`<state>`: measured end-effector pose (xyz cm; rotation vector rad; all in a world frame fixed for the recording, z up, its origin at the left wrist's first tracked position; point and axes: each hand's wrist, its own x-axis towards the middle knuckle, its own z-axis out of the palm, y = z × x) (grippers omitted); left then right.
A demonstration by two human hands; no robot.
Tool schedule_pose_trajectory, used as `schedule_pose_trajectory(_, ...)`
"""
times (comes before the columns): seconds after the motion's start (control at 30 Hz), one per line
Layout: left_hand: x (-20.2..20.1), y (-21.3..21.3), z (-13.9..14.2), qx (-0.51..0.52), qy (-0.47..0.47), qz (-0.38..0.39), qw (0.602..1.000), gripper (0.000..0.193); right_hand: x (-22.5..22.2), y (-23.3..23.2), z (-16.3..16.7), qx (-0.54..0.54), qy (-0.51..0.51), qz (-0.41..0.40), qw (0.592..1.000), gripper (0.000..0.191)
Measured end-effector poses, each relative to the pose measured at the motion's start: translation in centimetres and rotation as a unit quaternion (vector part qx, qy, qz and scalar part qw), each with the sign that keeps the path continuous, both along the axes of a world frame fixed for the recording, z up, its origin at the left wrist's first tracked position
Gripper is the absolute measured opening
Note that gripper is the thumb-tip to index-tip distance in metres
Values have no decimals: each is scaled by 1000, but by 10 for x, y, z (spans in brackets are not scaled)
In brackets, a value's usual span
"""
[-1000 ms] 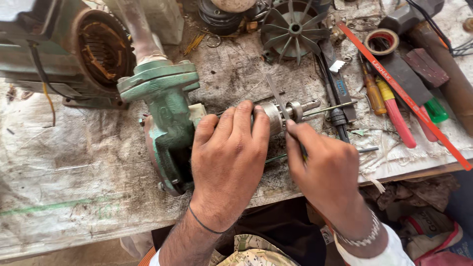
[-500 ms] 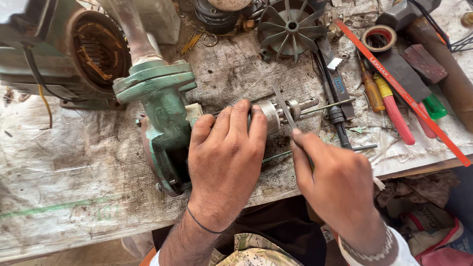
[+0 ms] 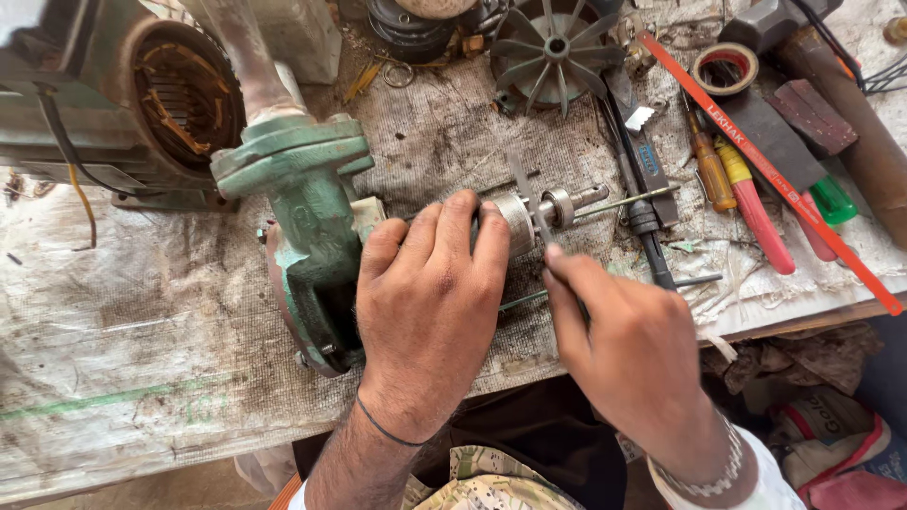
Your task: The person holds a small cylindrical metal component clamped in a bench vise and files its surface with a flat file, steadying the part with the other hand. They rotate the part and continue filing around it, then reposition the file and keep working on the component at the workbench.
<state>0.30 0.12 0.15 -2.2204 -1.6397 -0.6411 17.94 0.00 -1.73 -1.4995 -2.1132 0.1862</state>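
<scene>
Two hands work over a grimy cloth-covered workbench [image 3: 142,312] strewn with tools.

Pump housing [image 3: 307,222]: faded green, rust-brown along its rim. Rotor shaft [image 3: 543,210] under my left hand [image 3: 425,302]: dull silver. Motor winding [image 3: 184,99]: copper-orange in a grey-green case. Fan [image 3: 553,47]: dark grey. Screwdrivers [image 3: 746,198] by the right edge: orange, yellow-and-red. Strip [image 3: 765,165]: orange-red. Surface [image 3: 123,321]: dirty off-white, with a faint green streak.

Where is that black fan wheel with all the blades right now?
In the head view the black fan wheel lies at the top of the workbench, right of centre, beyond the rotor shaft and left of the tape roll.
</scene>
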Motion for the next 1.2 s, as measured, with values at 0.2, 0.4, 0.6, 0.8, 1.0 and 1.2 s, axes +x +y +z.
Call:
schedule_pose_trajectory(0.2, 0, 0, 0, -4, 13, 0, 1000, 19, 0, 1, 0, 36, -9, -16, 999, 14)
schedule_pose_trajectory(0.4, 0, 1, 0, 6, 4, -2, 1000, 20, 2, 2, 1, 8, 4, -24, 1000, 14)
schedule_pose_trajectory(0.6, 0, 0, 1, 4, 3, 0, 1000, 20, 3, 4, 4, -7, 19, 11, 1000, 13)
schedule_pose_trajectory(0.8, -1, 0, 2, 4, 9, -8, 1000, 26, 0, 5, 8, -35, 14, -28, 999, 16)
schedule_pose_trajectory(1.0, 1, 0, 0, 0, -11, -9, 1000, 14, 3, 3, 8, 20, 21, -6, 1000, 12)
schedule_pose_trajectory(1.2, 0, 0, 1, 7, -26, -16, 1000, 12, 1, 3, 6, -19, 30, -22, 999, 16)
